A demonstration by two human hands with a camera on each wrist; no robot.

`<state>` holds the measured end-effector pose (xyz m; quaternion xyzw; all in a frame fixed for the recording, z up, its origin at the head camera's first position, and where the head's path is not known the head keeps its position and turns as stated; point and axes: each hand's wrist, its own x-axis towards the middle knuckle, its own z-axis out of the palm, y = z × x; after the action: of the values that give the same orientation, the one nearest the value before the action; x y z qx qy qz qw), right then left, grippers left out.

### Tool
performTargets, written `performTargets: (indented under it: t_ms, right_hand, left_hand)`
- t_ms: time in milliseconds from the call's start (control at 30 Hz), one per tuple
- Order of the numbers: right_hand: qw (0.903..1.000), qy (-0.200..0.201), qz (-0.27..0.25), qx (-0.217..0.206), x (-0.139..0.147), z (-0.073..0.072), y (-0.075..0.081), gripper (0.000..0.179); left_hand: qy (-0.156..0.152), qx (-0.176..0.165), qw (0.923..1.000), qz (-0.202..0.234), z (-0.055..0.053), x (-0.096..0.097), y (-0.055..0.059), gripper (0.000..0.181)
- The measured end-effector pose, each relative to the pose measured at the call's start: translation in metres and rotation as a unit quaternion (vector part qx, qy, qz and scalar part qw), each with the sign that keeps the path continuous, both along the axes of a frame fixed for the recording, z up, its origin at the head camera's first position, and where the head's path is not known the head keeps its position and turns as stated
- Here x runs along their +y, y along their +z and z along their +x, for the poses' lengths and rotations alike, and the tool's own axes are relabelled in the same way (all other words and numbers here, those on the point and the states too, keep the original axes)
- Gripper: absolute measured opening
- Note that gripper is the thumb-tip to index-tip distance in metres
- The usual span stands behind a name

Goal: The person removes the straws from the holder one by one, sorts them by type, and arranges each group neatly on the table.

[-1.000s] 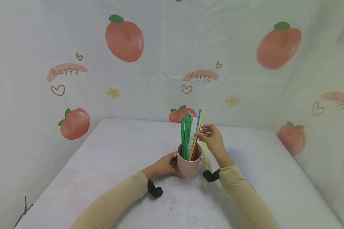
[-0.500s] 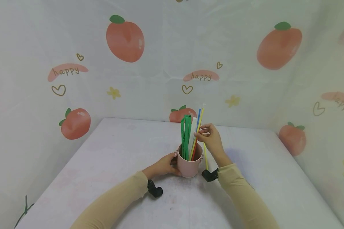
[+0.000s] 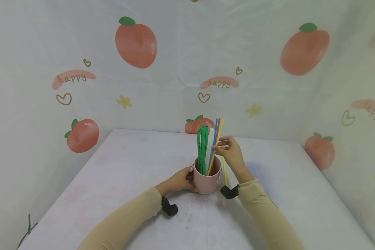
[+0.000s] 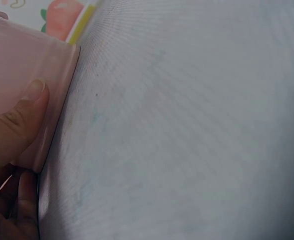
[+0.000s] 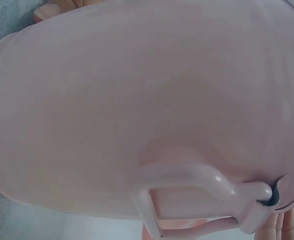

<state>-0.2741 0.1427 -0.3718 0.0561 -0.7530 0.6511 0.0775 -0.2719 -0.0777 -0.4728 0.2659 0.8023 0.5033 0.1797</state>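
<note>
A pink metal pail (image 3: 205, 184) with small side handles stands upright on the table. My left hand (image 3: 176, 180) grips its left side low down, the thumb flat on the wall in the left wrist view. Thin straw-like sticks lean in the pail: blue (image 3: 215, 130), red (image 3: 217, 128) and yellow (image 3: 221, 130). My right hand (image 3: 233, 154) pinches these above the rim between thumb and fingers. Beside them stand white strips (image 3: 210, 142) and several green strips (image 3: 203, 147) with dark print. In the right wrist view the pail wall (image 5: 112, 110) and a handle (image 5: 186, 180) fill most of the picture.
A single yellow stick (image 3: 224, 172) lies on the pale table (image 3: 137, 159) just right of the pail, partly behind the right wrist. A printed peach backdrop (image 3: 175, 86) rises behind the table edge. Black wrist cameras (image 3: 169, 206) sit near the table surface.
The red stick's upper end now shows between the blue and yellow ones, and the stick tops are slightly more spread. The clear tip seen above the yellow stick is gone. Both hands stay nearly still.
</note>
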Motion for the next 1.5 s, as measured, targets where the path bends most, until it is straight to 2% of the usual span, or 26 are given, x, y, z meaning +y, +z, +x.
performTargets:
  t_ms: [567,767,1167,1500]
  right_hand:
    - [0.9999,-0.002,-0.015,-0.002,0.010,0.003,0.005,0.040]
    - [0.9998,-0.011,-0.018,0.002,0.014,0.004,0.011,0.040]
    - [0.9993,-0.022,-0.019,0.023,0.024,0.004,0.021,0.041]
    - [0.9983,-0.028,-0.026,0.044,0.032,0.007,0.035,0.043]
  left_hand:
    - [0.009,-0.016,0.9998,-0.008,0.002,0.000,0.003,0.088]
    - [0.011,-0.019,0.9997,-0.010,0.001,0.000,0.002,0.089]
    - [0.002,-0.003,1.0000,0.001,0.002,0.001,0.002,0.087]
    - [0.008,-0.012,0.9999,-0.005,0.001,0.000,0.002,0.088]
